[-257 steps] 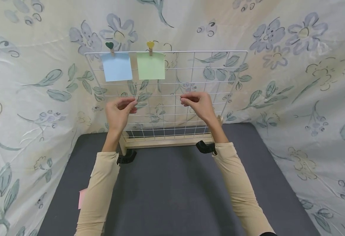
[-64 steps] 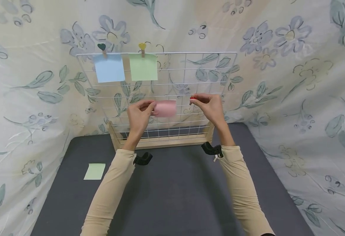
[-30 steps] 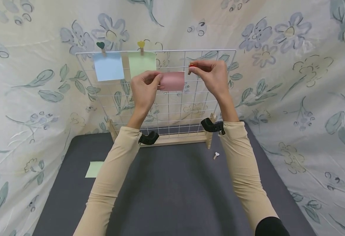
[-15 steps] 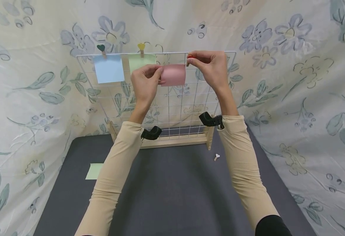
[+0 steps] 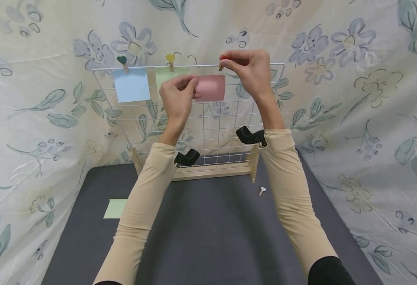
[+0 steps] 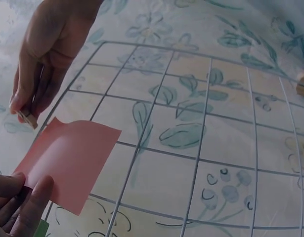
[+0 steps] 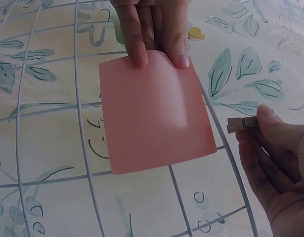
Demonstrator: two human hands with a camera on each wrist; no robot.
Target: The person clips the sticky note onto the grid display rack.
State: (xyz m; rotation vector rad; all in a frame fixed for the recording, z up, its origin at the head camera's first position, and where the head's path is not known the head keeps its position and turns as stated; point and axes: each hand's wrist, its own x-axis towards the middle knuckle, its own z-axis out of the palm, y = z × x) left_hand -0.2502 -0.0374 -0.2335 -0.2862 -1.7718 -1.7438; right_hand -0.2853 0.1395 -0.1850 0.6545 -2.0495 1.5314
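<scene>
My left hand [image 5: 177,97] pinches a pink sticky note [image 5: 211,88] by its left edge, in front of the white wire grid [image 5: 230,114] and just below its top bar. In the right wrist view the note [image 7: 152,118] bows slightly and its far edge is free. My right hand [image 5: 253,71] pinches a small wooden clothespin [image 7: 242,123] with a red top, level with the grid's top bar and above the note's right corner. The clothespin's tip stands apart from the paper. A blue note [image 5: 131,85] and a partly hidden green note [image 5: 162,76] hang to the left.
A green heart clothespin [image 5: 122,61] and a yellow heart clothespin [image 5: 171,60] hold the hanging notes. On the dark table lie a loose green note [image 5: 115,208] at left and a white heart clothespin [image 5: 262,190] at right. A wooden base [image 5: 212,173] supports the grid.
Both hands have risen from mid-grid to near the top bar, carrying the pink note and red clothespin. Lately the right hand has moved up and left, closer to the note.
</scene>
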